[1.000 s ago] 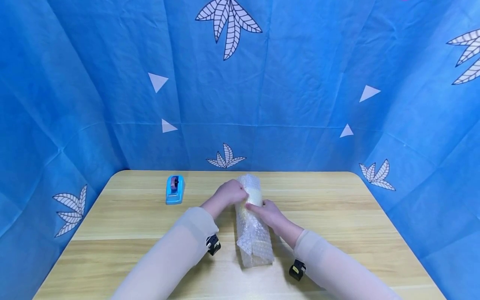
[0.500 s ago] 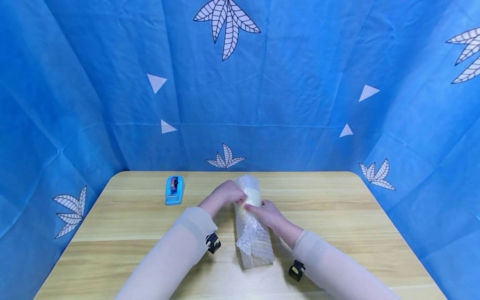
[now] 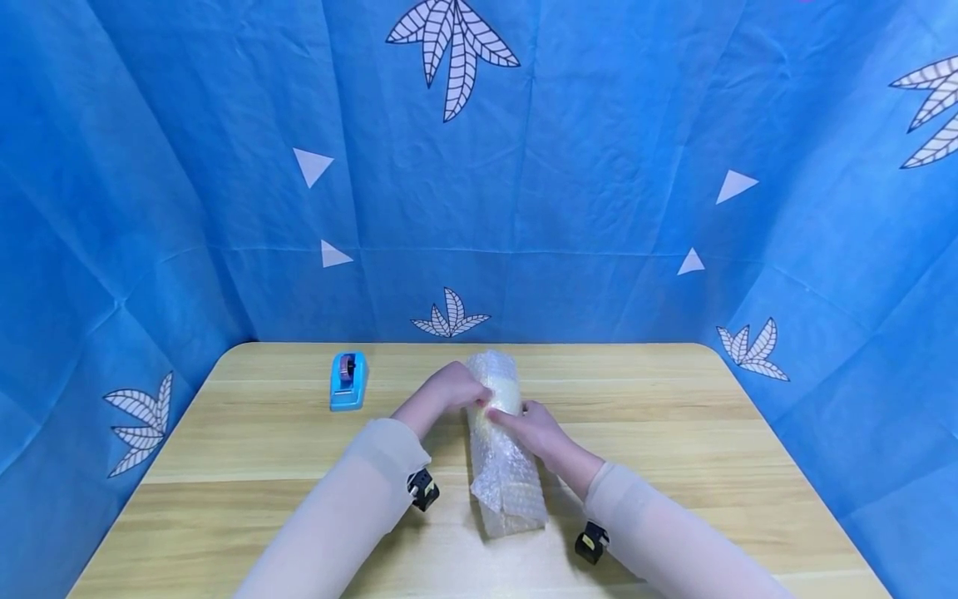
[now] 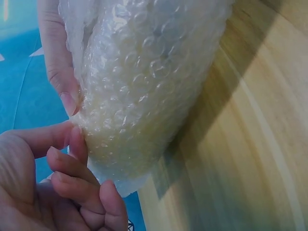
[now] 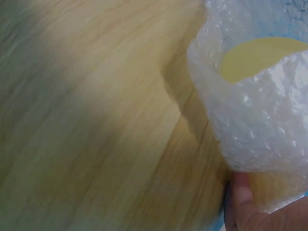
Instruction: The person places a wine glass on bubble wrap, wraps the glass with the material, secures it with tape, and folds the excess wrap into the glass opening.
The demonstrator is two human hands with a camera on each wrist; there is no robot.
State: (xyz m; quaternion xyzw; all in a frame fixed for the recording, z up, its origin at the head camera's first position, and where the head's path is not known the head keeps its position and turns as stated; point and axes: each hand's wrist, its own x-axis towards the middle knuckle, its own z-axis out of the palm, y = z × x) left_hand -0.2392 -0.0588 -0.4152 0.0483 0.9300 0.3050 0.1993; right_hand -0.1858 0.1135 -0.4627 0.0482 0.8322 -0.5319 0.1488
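Note:
A roll of bubble wrap [image 3: 509, 474] lies lengthwise on the table, pointing away from me. In the right wrist view, a yellow rounded end [image 5: 255, 57] of something shows inside the open end of the bubble wrap; its kind cannot be told. My left hand [image 3: 455, 386] is at the roll's far left side, thumb and forefinger pinching at the wrap's surface, the other fingers loosely curled in the left wrist view. My right hand [image 3: 540, 428] grips the roll from the right, thumb lying on top close to the left fingertips. Its other fingers are mostly hidden.
A blue tape dispenser [image 3: 348, 381] with a small roll of tape stands at the back left of the wooden table [image 3: 659, 433]. A blue patterned curtain [image 3: 599, 166] hangs along the table's back and sides.

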